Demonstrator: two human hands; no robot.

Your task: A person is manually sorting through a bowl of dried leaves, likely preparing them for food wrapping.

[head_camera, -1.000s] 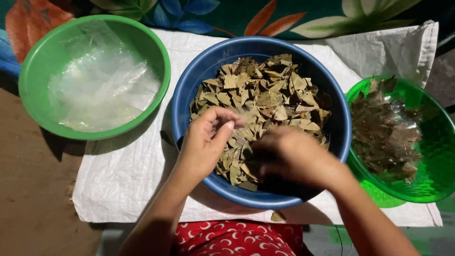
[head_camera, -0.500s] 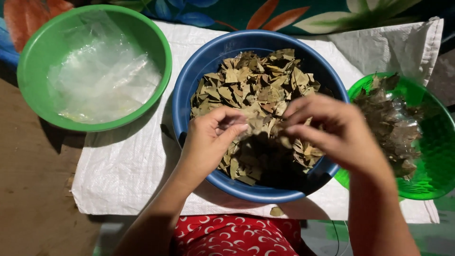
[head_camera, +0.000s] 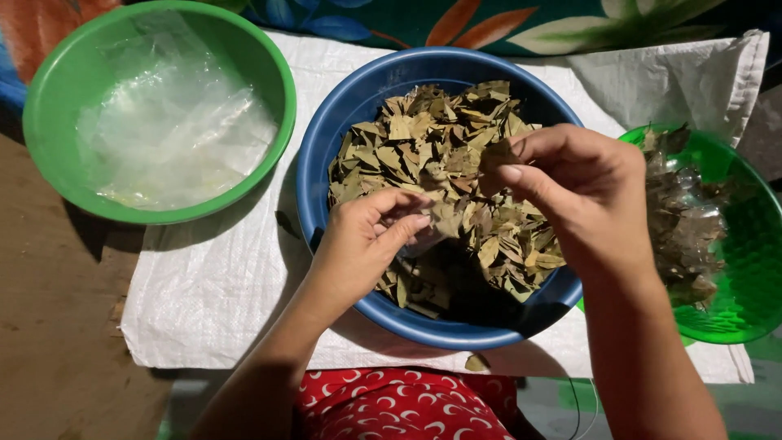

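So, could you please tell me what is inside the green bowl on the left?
The green bowl holds crumpled clear plastic sheeting lying across its bottom. Whatever may lie under that plastic cannot be seen; no leaves show in it.

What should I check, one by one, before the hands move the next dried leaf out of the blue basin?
1. Right hand pinches a dried leaf at its fingertips: ok.
2. Left hand grips a leaf: cannot tell; fingers curl over the leaf pile.
3. Blue basin sits flat on the white woven sack: ok.
4. Green basket beside the right hand has space: ok.
5. Green bowl with clear plastic is free of leaves: ok.
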